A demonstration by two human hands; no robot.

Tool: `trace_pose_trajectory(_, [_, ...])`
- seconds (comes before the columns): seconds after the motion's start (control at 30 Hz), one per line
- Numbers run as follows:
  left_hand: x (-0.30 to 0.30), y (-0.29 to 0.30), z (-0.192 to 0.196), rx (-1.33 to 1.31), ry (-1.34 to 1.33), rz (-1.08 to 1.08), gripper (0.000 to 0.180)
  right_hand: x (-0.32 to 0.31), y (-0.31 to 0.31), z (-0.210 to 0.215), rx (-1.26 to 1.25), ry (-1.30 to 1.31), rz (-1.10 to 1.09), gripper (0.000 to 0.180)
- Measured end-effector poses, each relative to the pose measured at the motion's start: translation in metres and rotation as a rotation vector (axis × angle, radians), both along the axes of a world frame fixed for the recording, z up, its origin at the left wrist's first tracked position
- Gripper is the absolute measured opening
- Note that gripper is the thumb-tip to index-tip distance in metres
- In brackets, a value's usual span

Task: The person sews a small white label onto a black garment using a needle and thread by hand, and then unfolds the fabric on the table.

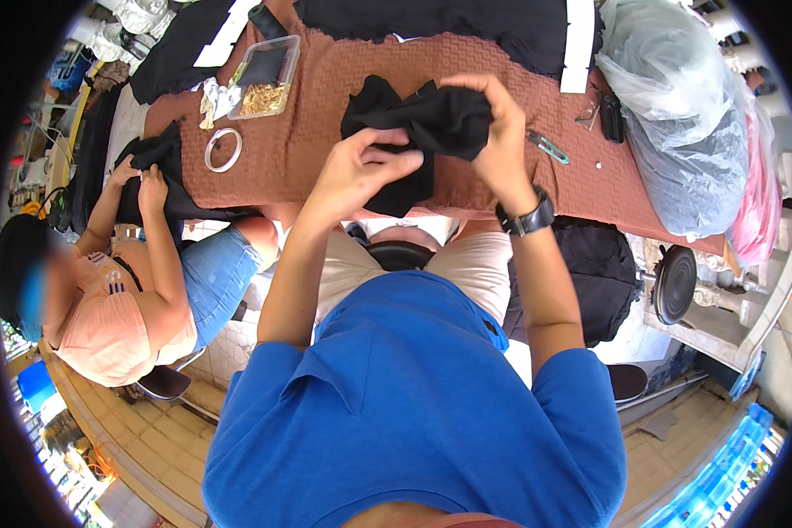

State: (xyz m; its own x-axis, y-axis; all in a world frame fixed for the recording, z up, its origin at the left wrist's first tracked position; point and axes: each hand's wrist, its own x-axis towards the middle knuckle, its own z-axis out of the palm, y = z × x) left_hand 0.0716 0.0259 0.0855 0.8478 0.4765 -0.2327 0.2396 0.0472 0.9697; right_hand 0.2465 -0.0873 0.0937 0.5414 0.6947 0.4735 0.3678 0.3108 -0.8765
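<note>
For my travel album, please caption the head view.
The left hand and right hand hold black cloth at a brown-covered table.

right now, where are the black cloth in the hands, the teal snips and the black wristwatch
Black cloth (pixel 449 119), head view: its bunched upper folds
Teal snips (pixel 553 151), head view: the handle
Black wristwatch (pixel 526 220), head view: the band

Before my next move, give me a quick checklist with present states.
1. Left hand gripping the crumpled black fabric piece: ok, it pinches the left part.
2. Right hand gripping it: cannot tell; the hand curves around the right end, contact partly hidden.
3. Fabric flat: not ok, bunched and folded.
4. Small teal thread snips clear of both hands: ok, on the brown textured cloth.
5. Round white ring apart from the fabric: ok, leftward.
6. Co-worker's hands apart from these: ok, farther left.
</note>
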Motion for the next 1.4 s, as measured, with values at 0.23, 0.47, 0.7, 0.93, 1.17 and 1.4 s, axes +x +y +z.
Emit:
trace_pose_trajectory(0.23, [0.022,0.021,0.008,0.970,-0.287,0.176,0.112,0.031,0.056,0.023,-0.145,-0.112,0.178,0.020])
trace_pose_trajectory(0.47, [0.032,0.044,-0.012,0.703,-0.356,0.153,0.034,0.034,0.089,0.040,-0.302,-0.335,-0.014,0.025])
trace_pose_trajectory(0.7, [0.030,0.024,-0.006,0.678,-0.470,0.325,0.022,0.031,0.097,0.041,-0.400,-0.426,-0.100,0.028])
trace_pose_trajectory(0.93, [-0.015,0.080,0.025,-0.102,-0.330,-0.112,0.031,0.054,0.088,0.037,-0.463,-0.176,0.538,0.024])
trace_pose_trajectory(1.17, [-0.005,0.071,-0.030,-1.080,-0.670,-0.210,0.076,0.039,0.098,0.041,-0.693,-0.025,0.503,0.037])
trace_pose_trajectory(1.4, [0.014,0.044,-0.034,-0.679,-0.159,0.189,0.061,0.053,0.101,-0.013,-0.662,0.077,0.479,0.044])
